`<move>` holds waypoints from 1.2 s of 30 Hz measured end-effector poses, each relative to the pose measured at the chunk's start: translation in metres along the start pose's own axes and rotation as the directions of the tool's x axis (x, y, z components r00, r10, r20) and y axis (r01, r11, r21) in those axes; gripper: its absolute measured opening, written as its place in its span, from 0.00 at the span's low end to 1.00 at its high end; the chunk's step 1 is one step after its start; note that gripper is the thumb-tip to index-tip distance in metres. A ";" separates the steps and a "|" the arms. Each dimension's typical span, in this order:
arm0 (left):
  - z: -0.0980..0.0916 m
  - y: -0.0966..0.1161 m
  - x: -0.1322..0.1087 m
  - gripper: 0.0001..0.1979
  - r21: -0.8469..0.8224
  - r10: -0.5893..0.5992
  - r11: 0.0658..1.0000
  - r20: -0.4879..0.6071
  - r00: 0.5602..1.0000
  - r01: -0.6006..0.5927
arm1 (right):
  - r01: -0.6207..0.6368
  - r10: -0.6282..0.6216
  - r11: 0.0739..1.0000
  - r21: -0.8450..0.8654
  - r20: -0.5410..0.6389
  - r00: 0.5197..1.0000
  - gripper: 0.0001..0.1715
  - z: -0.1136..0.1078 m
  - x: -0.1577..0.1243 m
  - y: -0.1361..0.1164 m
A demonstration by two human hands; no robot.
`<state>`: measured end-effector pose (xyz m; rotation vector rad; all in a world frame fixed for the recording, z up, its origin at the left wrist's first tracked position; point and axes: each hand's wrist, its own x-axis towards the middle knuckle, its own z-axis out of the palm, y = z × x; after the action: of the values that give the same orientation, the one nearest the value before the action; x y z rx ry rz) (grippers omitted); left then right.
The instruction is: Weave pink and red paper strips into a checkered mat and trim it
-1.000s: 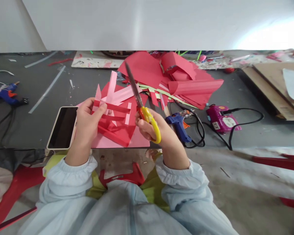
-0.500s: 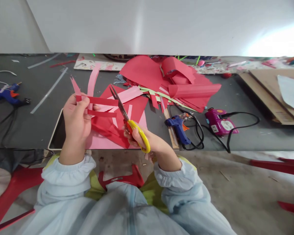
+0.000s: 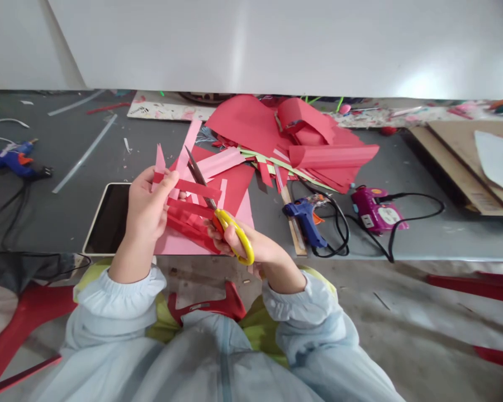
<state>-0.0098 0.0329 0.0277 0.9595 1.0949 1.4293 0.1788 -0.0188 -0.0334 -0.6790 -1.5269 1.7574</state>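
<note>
My left hand (image 3: 147,202) pinches crossed paper strips, a pink strip (image 3: 189,144) pointing up and red strips (image 3: 193,187) reaching right. A short pink end with a pointed notch stands above my fingers. In my right hand (image 3: 230,237) are scissors (image 3: 240,233) with yellow and red handles. Their dark blades point up and left, crossing the red strips' right ends. Beneath both hands lie red paper and a pink sheet (image 3: 180,244) at the table's front edge.
A tablet (image 3: 107,220) lies left of the paper. Behind is a red paper pile (image 3: 247,125). To the right are a blue glue gun (image 3: 305,220) with a cable, a magenta box (image 3: 369,209) and cardboard (image 3: 452,162). Another glue gun (image 3: 14,162) lies far left.
My left hand has moved right with the strips, bringing the red ends to the scissor blades. More of the tablet shows. My right hand has shifted slightly left.
</note>
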 end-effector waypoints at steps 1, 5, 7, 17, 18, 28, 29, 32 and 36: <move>0.000 0.000 -0.001 0.15 0.009 -0.002 1.000 -0.002 1.000 0.002 | 0.007 -0.008 1.000 -0.008 -0.021 1.000 0.27 0.000 0.000 0.000; 0.002 -0.001 -0.002 0.16 0.037 -0.010 0.999 0.018 1.000 0.010 | -0.007 0.006 0.997 -0.075 -0.022 1.000 0.28 0.001 0.000 0.000; 0.002 -0.001 -0.002 0.16 0.043 -0.030 0.999 0.033 0.999 0.028 | -0.028 0.026 0.995 -0.095 -0.028 0.999 0.30 0.002 0.001 0.000; 0.001 -0.004 -0.004 0.17 0.127 -0.025 0.992 0.011 1.000 0.023 | -0.064 0.063 0.998 -0.009 -0.033 0.997 0.34 0.011 0.004 -0.002; 0.002 -0.004 -0.004 0.17 0.126 -0.024 0.992 0.011 1.000 0.022 | -0.059 0.059 0.998 -0.009 -0.024 0.998 0.33 0.011 0.004 -0.002; 0.005 -0.004 -0.007 0.14 0.152 -0.031 0.988 -0.021 0.999 0.034 | -0.023 0.020 1.000 -0.021 -0.097 0.995 0.29 0.013 0.004 -0.002; 0.005 -0.004 -0.007 0.14 0.158 -0.022 0.987 -0.026 0.999 0.026 | -0.029 0.027 0.999 -0.017 -0.100 0.995 0.29 0.013 0.003 -0.002; 0.003 -0.007 -0.005 0.13 0.184 0.000 0.983 -0.049 0.999 0.009 | -0.057 0.057 0.998 0.010 -0.085 0.995 0.29 0.014 0.003 0.000; 0.000 -0.010 -0.004 0.12 0.217 0.022 0.976 -0.055 0.998 -0.010 | -0.078 0.079 0.997 0.025 -0.077 0.994 0.31 0.014 0.004 0.000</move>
<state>-0.0072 0.0294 0.0180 1.0880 1.3082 1.3769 0.1655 -0.0244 -0.0307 -0.7969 -1.4435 1.7819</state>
